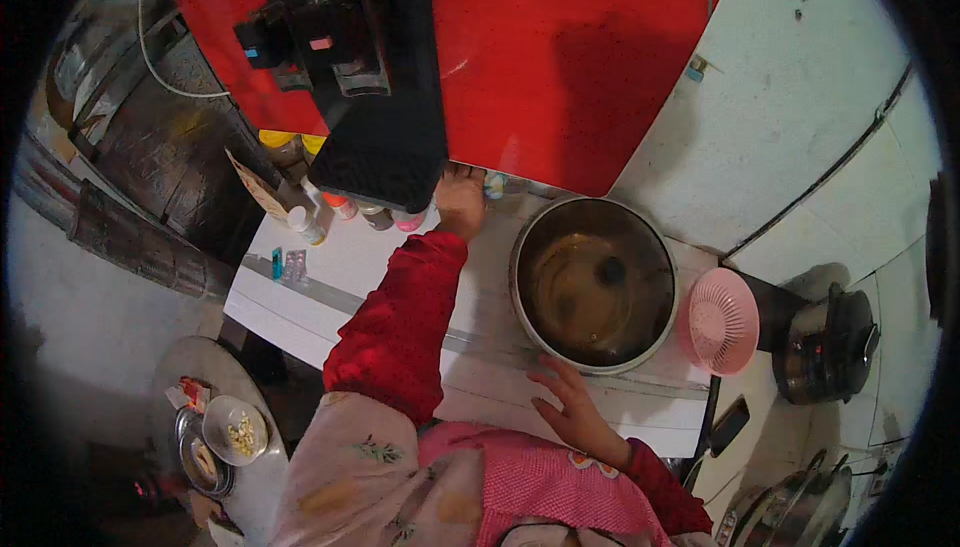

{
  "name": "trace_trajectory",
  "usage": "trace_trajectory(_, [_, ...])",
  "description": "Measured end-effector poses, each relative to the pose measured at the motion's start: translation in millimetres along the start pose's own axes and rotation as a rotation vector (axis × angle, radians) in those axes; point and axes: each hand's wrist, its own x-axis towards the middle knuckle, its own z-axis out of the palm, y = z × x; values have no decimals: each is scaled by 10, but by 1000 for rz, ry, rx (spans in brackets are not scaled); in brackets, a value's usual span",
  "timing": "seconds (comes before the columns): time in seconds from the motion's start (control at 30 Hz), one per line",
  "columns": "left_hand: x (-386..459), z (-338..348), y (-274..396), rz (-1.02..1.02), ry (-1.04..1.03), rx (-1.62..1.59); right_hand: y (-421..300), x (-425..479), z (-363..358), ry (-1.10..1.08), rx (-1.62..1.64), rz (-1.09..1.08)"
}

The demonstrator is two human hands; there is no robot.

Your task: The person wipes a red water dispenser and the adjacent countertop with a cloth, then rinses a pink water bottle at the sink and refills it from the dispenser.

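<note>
My left hand point(460, 198) reaches under the lower edge of a red and black water dispenser point(517, 74); its fingertips are hidden there, so what they touch cannot be told. Just right of them lies a small pale, coloured item point(493, 185). My right hand point(562, 404), fingers spread, is at the near rim of a large round metal pot point(670, 299) and holds nothing. Murky brownish liquid seems to lie in the pot, with a dark round spot in it. A pink plastic colander point(724, 322) stands right of the pot.
Small bottles point(306, 226), a blister pack point(295, 265) and a turquoise lighter-like item point(277, 263) are on the white surface at left. Lower left, a round table point(262, 412) holds a bowl point(217, 433). At right are a dark lidded pot point(821, 352) and a phone point(729, 427).
</note>
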Motion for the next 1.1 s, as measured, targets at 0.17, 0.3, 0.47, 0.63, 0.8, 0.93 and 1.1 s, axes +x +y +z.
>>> trace_trajectory(0.17, [-192, 155, 68, 159, 89, -181, 24, -33, -34, 6, 96, 75])
trace_trajectory(0.3, [-217, 150, 80, 198, 179, -303, 52, -15, -64, 50, 103, 60])
trace_trajectory(0.47, [-397, 69, -7, 451, 181, -372, 63, -36, -34, 35, 83, 47])
trace_trajectory(0.63, [-1020, -143, -99, 393, -58, -423, 27, -13, 58, -7, 91, 99])
trace_trajectory(0.8, [-1699, -246, -368, -131, -36, -382, 56, 73, 199, -102, 176, 76])
trace_trajectory(0.93, [-2273, -124, -425, -251, -370, -222, 45, 152, 340, -172, 185, 31])
trace_trajectory(1.1, [-2674, -560, 40, -60, -591, -216, -82, 271, 391, -299, 331, 110])
